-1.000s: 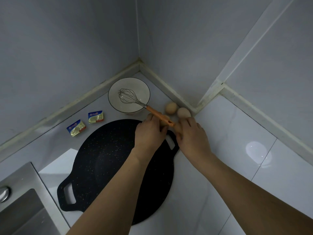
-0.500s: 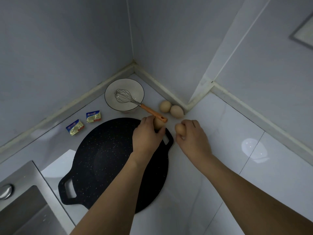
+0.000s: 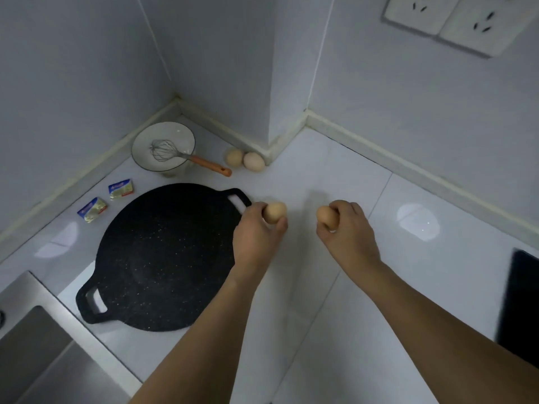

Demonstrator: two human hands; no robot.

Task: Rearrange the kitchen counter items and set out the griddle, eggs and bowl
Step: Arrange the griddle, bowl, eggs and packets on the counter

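Left hand (image 3: 258,234) curled round a tan egg (image 3: 274,212), held just past the griddle's far handle. Right hand (image 3: 347,228) curled round a second tan egg (image 3: 326,214), well apart from the first, above bare white desk (image 3: 320,287). Two more pale eggs (image 3: 246,159) touching each other against the wall corner. Black speckled round griddle (image 3: 163,258), flat on the desk, one loop handle near the sink, the other near the left hand. White bowl (image 3: 163,145) with dark rim in the far corner, wire whisk (image 3: 186,158) lying in it, orange handle sticking out over the rim towards the eggs. Two small foil butter packets (image 3: 106,198) beside the griddle, blue-and-red labels too blurred to read. Glossy white tiled desk, grey-white walls, steel sink (image 3: 35,345) at lower left, wall sockets (image 3: 460,18) at upper right, dark panel (image 3: 519,301) at right edge.
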